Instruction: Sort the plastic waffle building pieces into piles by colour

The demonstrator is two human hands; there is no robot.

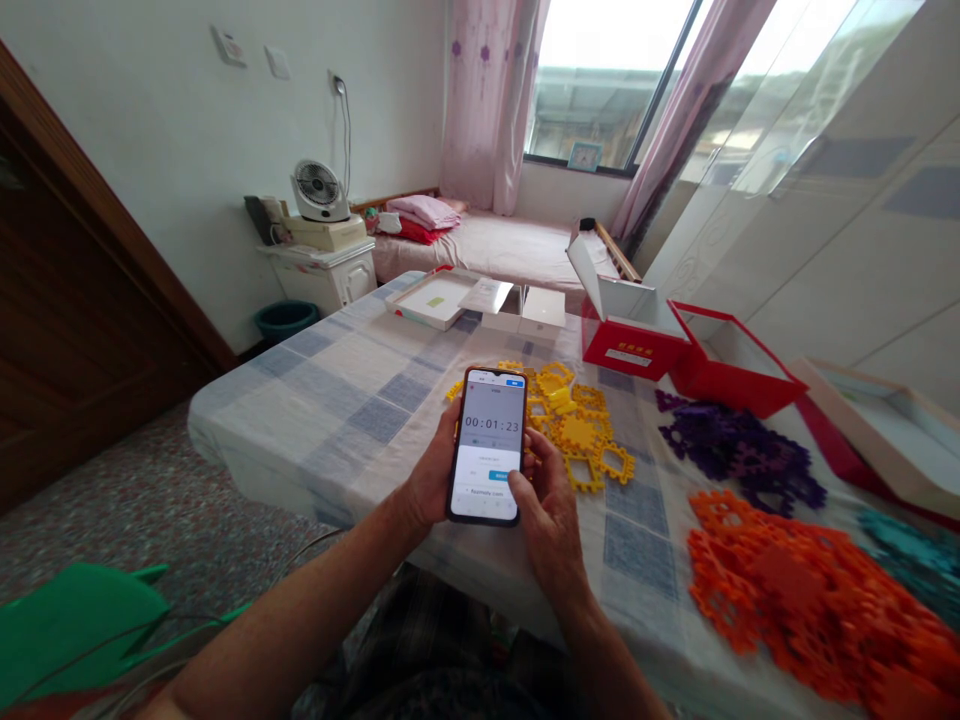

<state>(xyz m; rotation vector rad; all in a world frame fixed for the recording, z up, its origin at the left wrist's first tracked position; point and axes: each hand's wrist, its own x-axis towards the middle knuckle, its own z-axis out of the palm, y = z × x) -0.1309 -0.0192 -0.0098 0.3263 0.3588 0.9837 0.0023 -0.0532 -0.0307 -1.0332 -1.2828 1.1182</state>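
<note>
A smartphone is held upright over the near edge of the table, its lit screen showing a timer at 00:01:23. My left hand grips its left side, with the fingers hidden behind it. Around the right side curls my right hand, the thumb resting on the lower right of the screen by a blue button. Just behind the phone lies a spread of yellow gear-shaped plastic pieces, partly covered by it.
On the checked tablecloth at right lie purple pieces, orange pieces and teal pieces. Red boxes stand open behind them. A shallow white tray and a white box sit at the far edge. A green stool is lower left.
</note>
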